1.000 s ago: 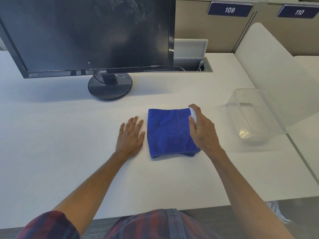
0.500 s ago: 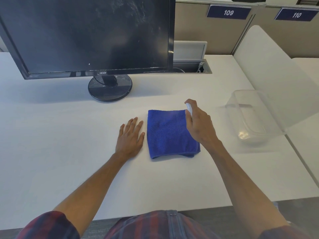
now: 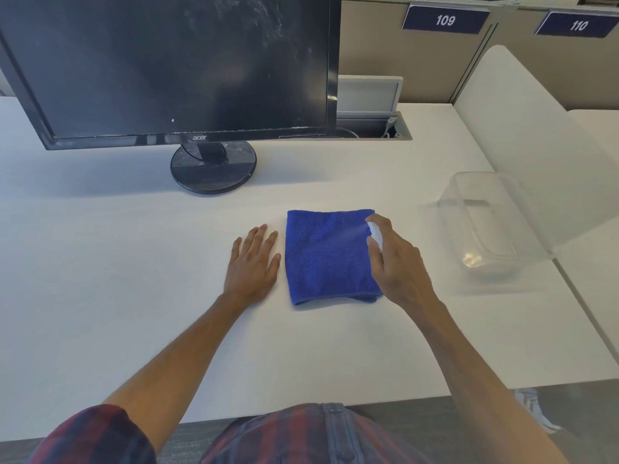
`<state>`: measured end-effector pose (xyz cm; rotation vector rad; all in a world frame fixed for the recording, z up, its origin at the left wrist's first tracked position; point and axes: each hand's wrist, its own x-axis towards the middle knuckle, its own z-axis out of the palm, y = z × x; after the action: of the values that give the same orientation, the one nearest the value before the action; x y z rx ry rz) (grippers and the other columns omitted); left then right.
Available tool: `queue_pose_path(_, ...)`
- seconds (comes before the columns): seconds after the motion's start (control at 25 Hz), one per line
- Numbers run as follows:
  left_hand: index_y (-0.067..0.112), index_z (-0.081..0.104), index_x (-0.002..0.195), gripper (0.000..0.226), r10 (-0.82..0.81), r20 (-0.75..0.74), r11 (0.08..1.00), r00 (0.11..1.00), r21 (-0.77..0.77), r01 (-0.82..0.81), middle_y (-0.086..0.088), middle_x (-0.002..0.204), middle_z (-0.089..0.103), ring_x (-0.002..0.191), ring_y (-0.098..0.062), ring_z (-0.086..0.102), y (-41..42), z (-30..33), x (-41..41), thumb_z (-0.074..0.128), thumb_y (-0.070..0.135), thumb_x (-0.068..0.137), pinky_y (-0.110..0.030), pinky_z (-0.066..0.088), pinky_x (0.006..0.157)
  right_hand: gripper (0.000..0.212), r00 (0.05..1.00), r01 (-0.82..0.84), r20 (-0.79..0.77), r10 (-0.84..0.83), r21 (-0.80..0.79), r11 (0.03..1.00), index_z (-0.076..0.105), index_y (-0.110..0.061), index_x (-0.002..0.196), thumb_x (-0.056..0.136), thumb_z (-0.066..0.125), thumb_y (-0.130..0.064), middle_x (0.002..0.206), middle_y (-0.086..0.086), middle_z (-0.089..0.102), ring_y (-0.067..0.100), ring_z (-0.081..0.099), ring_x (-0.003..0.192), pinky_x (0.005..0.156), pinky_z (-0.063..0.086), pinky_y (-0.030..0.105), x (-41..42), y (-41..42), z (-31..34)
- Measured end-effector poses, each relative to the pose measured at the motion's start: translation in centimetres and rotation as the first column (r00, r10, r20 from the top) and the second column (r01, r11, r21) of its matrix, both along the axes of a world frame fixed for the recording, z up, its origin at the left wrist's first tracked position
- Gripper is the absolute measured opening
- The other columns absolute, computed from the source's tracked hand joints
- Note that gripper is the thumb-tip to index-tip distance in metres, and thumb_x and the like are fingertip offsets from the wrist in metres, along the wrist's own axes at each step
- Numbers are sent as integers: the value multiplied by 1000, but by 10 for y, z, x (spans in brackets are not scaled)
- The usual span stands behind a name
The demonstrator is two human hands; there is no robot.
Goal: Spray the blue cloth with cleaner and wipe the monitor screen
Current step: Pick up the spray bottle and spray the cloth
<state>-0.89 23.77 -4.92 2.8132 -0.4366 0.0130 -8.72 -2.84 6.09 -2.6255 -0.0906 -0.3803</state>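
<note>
Head view shows me the folded blue terry cloth [image 3: 330, 254] lying flat on the white surface [image 3: 117, 262], between my two hands and in front of the monitor's round black stand [image 3: 213, 169]. What has changed in the last second: my right hand [image 3: 397, 262] has dropped back from a slightly higher position to the cloth's right edge, and a faint pale streak of mist now fans leftward from the small white spray bottle [image 3: 375, 234] over the cloth's upper right part. So I judge the spraying step is under way, not finished (one puff only, as far as I can see), and the wiping has not begun. The right grip is clenched round the bottle, forefinger hooked over its top. My left hand [image 3: 254, 262] has not moved; it lies flat and released on the surface just beside the cloth's left edge, apart from it.

The black monitor screen [image 3: 174, 61] carries smeary pale marks toward its upper right, and its top and left side are cut off by the frame. Most of the bottle is hidden inside my hand; I cannot read its label or fill level. Whether the cloth is damp yet I cannot tell. A clear plastic tub [image 3: 492, 226] sits well to the right, hazy against the white divider.
</note>
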Motion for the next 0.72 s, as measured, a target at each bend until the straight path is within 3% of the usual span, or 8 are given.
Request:
queue_pose_path(0.16,24,24,152,64,-2,-2,1000,1000,0,2,0,162,16,149,-18,10,0,1,-1,12,48,94,-42,5,121,27,998,65,14,-65,-32,997,37,-23,128,101,39,-19,71,-5,44,17,42,57,56,35,32,-2,-7,-5)
queue_pose_path(0.32,24,25,151,64,-1,-2,1000,1000,-10,1,-1,162,17,149,-19,11,0,1,0,13,49,94,-42,5,121,29,994,101,36,-100,-43,994,37,-22,130,101,39,-18,68,-1,45,21,43,56,56,39,34,5,-11,1)
queue_pose_path(0.72,24,25,151,62,2,-10,1000,1000,-11,-2,-1,162,16,149,-18,10,-1,2,-1,14,48,94,-42,5,121,27,984,149,96,-151,27,988,37,-22,127,101,40,-15,61,-13,32,14,40,52,54,34,32,8,-17,1)
